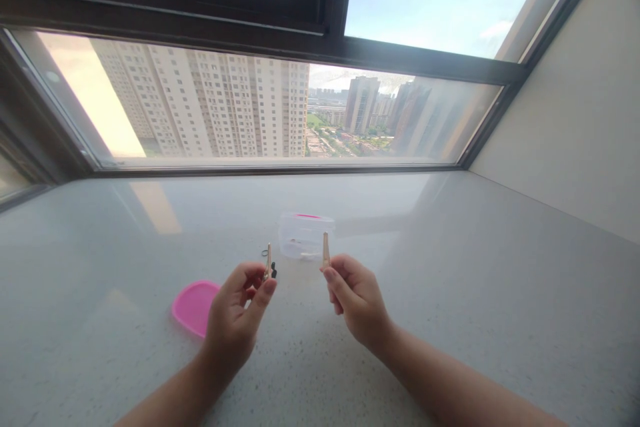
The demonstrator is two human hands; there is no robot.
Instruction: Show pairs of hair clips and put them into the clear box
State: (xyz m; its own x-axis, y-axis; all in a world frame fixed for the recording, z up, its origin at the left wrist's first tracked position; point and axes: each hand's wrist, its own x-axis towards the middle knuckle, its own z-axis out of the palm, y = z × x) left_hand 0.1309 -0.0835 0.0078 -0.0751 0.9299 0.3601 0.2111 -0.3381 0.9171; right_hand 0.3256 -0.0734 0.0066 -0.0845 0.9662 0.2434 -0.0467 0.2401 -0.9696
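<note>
My left hand [235,310] is closed, pinching a slim gold-coloured hair clip [269,255] upright between thumb and fingers. Opposite it, my right hand [357,293] grips a second, tapered beige-gold hair clip [326,250], also pointing up. The two clips are apart. Just past the left fingertips are small black pieces [273,270], too small to name, and a thin dark ring [265,253]. Behind both hands stands a clear plastic box [295,230] with a pink strip at its far edge and a few small things inside.
A pink lid [193,307] lies on the pale speckled sill [450,320], partly covered by my left hand. Dark window frames [300,171] close off the far side. A white wall [565,100] rises on the right.
</note>
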